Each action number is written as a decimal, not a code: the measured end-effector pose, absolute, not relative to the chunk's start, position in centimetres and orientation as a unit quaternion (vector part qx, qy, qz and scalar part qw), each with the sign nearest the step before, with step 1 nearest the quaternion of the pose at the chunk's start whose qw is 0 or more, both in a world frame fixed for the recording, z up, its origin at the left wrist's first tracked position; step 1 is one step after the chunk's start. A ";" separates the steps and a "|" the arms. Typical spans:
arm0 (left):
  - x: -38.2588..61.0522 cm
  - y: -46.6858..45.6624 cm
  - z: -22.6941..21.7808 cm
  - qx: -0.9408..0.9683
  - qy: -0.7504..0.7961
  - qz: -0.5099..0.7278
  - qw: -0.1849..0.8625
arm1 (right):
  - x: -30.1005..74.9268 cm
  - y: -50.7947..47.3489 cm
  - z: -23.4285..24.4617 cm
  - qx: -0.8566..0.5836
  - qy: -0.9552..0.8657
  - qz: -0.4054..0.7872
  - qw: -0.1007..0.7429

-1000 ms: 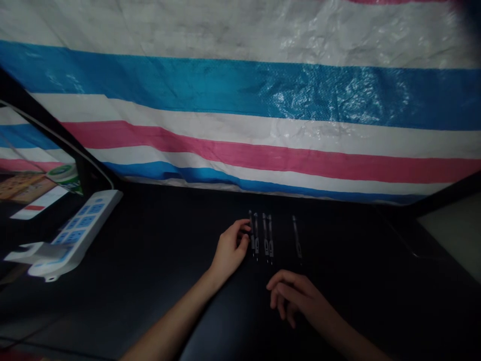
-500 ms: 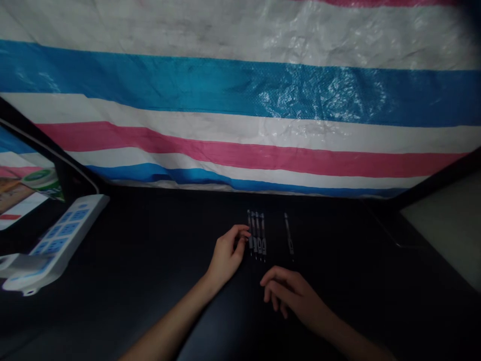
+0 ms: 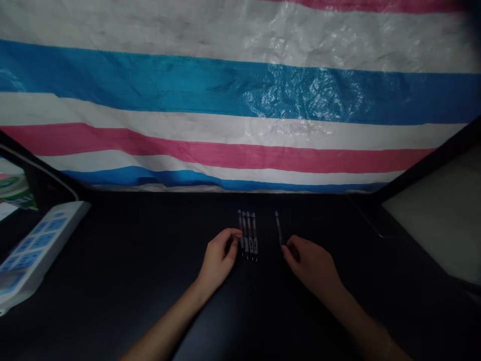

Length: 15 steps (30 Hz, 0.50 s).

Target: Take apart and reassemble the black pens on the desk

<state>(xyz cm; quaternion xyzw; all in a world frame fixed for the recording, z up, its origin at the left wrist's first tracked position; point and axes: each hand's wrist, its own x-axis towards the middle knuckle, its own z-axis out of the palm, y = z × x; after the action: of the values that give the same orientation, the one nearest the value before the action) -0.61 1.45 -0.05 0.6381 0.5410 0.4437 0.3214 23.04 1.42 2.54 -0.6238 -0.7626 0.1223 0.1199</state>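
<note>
Several slim pens [image 3: 248, 230] lie side by side in a row on the black tabletop, clips toward me and tips pointing at my body. My left hand [image 3: 221, 253] is at the row's left side, its curled index finger and thumb closed on the leftmost pen [image 3: 241, 225]. To the right of the row, a single pen [image 3: 278, 229] lies apart, slightly slanted. My right hand [image 3: 313, 263] pinches this lone pen near its lower end, and the fingers hide that end.
A white power strip [image 3: 37, 245] with blue socket faces lies at the left edge. Behind the table hangs a striped plastic sheet [image 3: 225, 155]. A green and white container [image 3: 17, 188] shows at far left. A pale panel [image 3: 443, 210] stands to the right.
My right hand has moved forward and right to the lone pen and closed on its lower end. My left hand stays at the row. The view has shifted slightly right.
</note>
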 end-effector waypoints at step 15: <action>-0.3 1.1 0.7 0.626 0.560 0.462 0.285 | 22.5 1.7 0.5 -0.635 -0.763 0.075 0.094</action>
<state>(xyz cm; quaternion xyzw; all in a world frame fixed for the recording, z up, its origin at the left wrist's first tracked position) -0.34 1.11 0.74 0.6260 0.5601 0.4620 0.2846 22.48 1.70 0.50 -0.6347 -0.7633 0.0754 0.0940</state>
